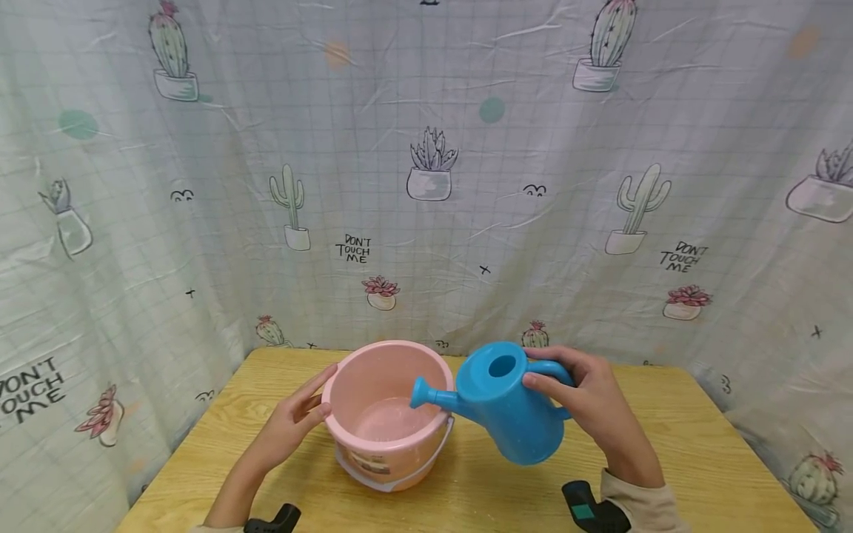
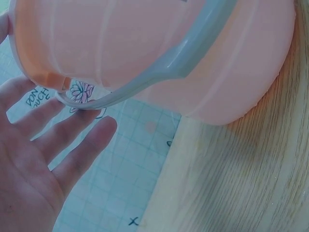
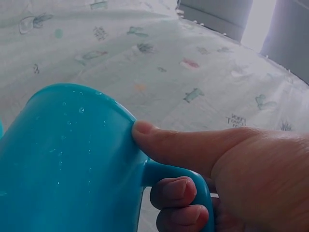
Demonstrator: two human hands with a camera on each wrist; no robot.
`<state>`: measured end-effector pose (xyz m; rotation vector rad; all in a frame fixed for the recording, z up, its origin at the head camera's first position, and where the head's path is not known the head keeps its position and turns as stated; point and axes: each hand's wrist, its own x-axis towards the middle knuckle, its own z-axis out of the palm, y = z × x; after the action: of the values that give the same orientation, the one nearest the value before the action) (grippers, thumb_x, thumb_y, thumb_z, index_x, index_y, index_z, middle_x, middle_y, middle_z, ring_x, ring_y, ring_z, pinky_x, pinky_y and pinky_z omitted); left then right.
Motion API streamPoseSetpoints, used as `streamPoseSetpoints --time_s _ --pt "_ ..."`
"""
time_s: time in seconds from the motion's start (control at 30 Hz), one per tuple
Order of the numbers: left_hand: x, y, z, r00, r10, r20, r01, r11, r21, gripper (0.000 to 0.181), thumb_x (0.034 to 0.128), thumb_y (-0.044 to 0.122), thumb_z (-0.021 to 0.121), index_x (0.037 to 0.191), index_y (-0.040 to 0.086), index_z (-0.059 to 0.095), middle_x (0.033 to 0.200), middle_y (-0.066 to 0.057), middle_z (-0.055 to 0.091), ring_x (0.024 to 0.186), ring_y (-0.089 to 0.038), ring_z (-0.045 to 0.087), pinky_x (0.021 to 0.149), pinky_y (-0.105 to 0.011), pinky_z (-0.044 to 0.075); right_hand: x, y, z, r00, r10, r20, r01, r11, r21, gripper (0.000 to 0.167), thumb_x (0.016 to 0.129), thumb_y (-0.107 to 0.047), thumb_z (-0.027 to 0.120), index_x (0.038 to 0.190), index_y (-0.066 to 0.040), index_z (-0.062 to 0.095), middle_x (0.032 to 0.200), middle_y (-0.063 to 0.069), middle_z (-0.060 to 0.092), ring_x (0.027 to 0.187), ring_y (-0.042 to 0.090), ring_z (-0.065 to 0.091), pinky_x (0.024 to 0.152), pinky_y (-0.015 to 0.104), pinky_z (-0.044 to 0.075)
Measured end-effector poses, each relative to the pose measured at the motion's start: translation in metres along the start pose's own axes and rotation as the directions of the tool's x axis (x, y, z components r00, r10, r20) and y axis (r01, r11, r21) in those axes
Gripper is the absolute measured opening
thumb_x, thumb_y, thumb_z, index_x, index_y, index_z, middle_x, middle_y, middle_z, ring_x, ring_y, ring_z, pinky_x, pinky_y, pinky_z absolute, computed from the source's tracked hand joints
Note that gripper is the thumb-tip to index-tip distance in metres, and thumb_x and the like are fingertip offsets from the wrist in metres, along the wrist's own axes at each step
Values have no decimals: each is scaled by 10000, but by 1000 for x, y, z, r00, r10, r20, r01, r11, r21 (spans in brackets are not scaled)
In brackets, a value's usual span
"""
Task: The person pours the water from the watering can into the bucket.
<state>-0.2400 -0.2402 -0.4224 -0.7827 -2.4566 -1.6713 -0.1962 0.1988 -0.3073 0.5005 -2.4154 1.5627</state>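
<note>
A pink bucket (image 1: 389,463) stands upright on the table, its pale handle (image 2: 145,79) hanging down the near side. My left hand (image 1: 293,422) touches the bucket's left side at the rim; in the left wrist view its fingers are spread and fairly straight. My right hand (image 1: 589,396) holds a blue watering can (image 1: 516,414) by its handle, fingers curled round it and thumb against the can's body. The can tilts left, its spout (image 1: 429,396) over the bucket's right rim. Drops of water cling to the can in the right wrist view. No stream shows from the spout.
The wood-grain table (image 1: 640,437) carries the bucket. A pale curtain (image 1: 426,96) printed with cacti and "Don't touch me" hangs behind the table and at both sides. A bright light (image 3: 259,24) shows above the curtain in the right wrist view.
</note>
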Motion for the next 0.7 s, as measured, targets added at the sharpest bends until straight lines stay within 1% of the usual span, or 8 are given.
streamPoseSetpoints --time_s 0.07,0.13,0.2,0.3,0.37,0.47,0.57,0.7 --pt "-1 0 0 1000 9 3 -9 1000 -3 572 1013 74 477 1542 162 279 1604 -160 214 1240 100 473 915 -183 503 0 -1 0 1000 -7 3 7 1000 -2 365 911 -160 679 1263 -69 639 1208 160 668 995 -50 626 884 510 547" --pt "-1 0 -1 1000 13 6 -13 1000 -9 574 1013 74 477 1543 163 276 1606 -155 211 1242 96 475 919 -186 504 0 -2 0 1000 -7 3 7 1000 -9 363 911 -161 679 1260 -69 640 1204 160 670 1006 -6 642 884 516 546" --pt "-1 -1 -1 1000 14 9 -14 1000 -14 575 1015 74 473 1545 163 271 1609 -151 205 1248 87 475 922 -189 505 0 -3 0 1000 -3 2 3 1000 -17 364 910 -164 681 1258 -68 642 1201 160 671 1030 89 665 882 524 544" --pt "-1 -1 -1 1000 15 10 -15 1000 -18 574 1015 71 471 1545 162 272 1608 -153 205 1249 82 477 921 -191 507 0 -4 0 1000 5 5 -5 1000 -26 368 908 -172 684 1257 -63 641 1197 165 673 1065 266 667 875 534 544" --pt "-2 -2 -1 1000 18 9 -18 1000 -15 571 1015 69 471 1543 157 275 1605 -162 209 1247 83 477 921 -191 507 0 -5 0 1000 15 9 -14 1000 -25 368 908 -175 683 1253 -54 640 1192 171 673 1073 346 653 871 540 543" --pt "-2 -2 0 1000 21 4 -21 1000 -6 568 1012 66 473 1540 157 283 1601 -170 217 1239 84 485 914 -194 510 1 -6 0 1000 27 15 -26 999 -29 366 909 -179 682 1245 -41 637 1185 181 673 1070 370 649 863 550 542" --pt "-1 -2 0 1000 21 -6 -21 1000 -1 567 1010 64 478 1537 162 294 1599 -162 229 1234 81 493 910 -192 510 2 -6 -1 999 30 21 -29 999 -28 361 910 -178 681 1237 -31 634 1180 187 672 1064 365 651 862 553 541" --pt "-1 -2 -1 1000 26 -5 -26 1000 -8 567 1009 54 475 1537 153 292 1598 -168 226 1242 81 487 914 -184 506 2 -7 0 999 24 30 -24 999 -23 362 910 -176 680 1238 -28 633 1181 186 671 1063 363 650 864 544 543"
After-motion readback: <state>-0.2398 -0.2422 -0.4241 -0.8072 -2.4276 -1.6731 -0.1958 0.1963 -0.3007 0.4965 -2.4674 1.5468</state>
